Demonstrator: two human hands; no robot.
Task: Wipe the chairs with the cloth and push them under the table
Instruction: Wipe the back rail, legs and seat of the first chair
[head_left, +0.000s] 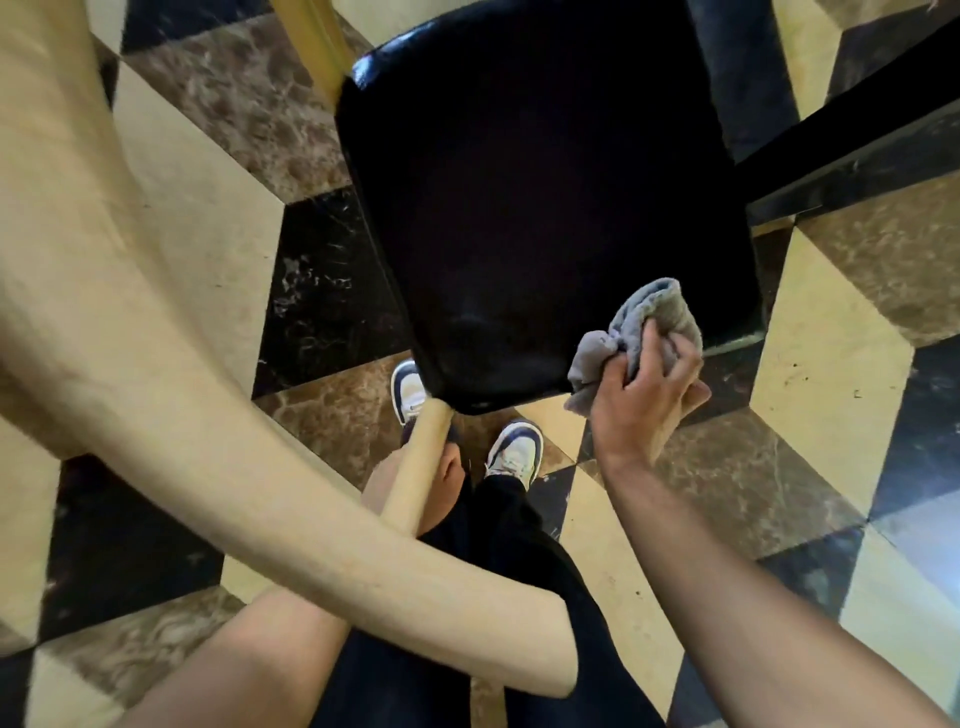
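Wiping step: grey cloth (644, 332) is bunched in the right hand (647, 395) at the black chair seat (540, 208) near corner. Left hand (441, 486) is wrapped around the chair frame (415, 467). Next, strokes across the seat are needed.

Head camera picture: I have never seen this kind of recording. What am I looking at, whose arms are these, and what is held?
There is no machine here. One wide-angle camera sits on a person's head and looks down, so the arms belong to the wearer. In the middle is a glossy black padded chair seat on a pale wooden chair frame that curves across the foreground. The right hand grips a crumpled grey cloth at the seat's near corner. The left hand is mostly hidden behind the frame and seems to hold it. Below are white and navy sneakers on a chequered marble floor.
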